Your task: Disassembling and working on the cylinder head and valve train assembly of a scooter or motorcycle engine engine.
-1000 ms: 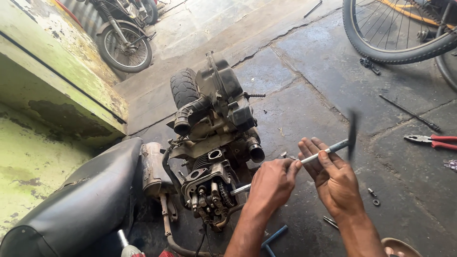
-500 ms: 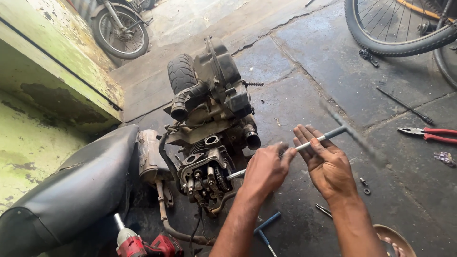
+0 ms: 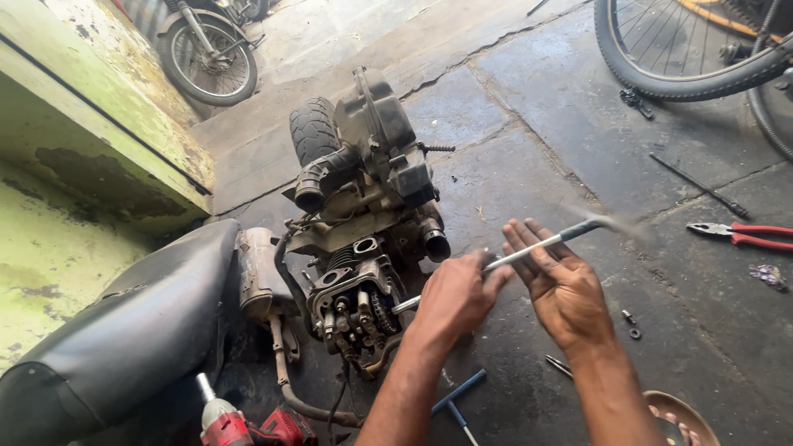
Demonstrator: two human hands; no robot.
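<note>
On the oil-stained concrete floor (image 3: 529,149) of a workshop, seen from the head camera, a scooter engine (image 3: 363,223) lies with its cylinder head turned toward the person, valve gear and cam chain exposed. The left hand (image 3: 454,299) is clenched around a long metal T-handle wrench (image 3: 529,248), gripping the shaft near its lower end, where the shaft meets the engine's head. The right hand (image 3: 566,285) is flat and released, fingers stretched out, its palm and fingers pressed against the upper part of the same shaft; it closes on nothing. The far end of the wrench, past the right fingertips, is blurred.

Behind the engine sit its small rear tyre (image 3: 312,130) and a ribbed black intake hose (image 3: 326,177). A rusty exhaust muffler (image 3: 256,268) lies just left of the cylinder head, and a black scooter seat (image 3: 124,330) fills the lower left corner. A red power tool (image 3: 235,425) rests at the bottom edge, near a blue T-handle tool (image 3: 458,396) lying on the floor below the left forearm. Right of the hands lie small bolts (image 3: 632,324), red-handled pliers (image 3: 743,235) and a thin dark rod (image 3: 698,186). A bicycle wheel (image 3: 686,58) stands at top right, and a motorcycle wheel (image 3: 206,62) at top left beside a peeling green wall (image 3: 74,165). A round metal dish (image 3: 673,417) shows at the bottom right edge.
</note>
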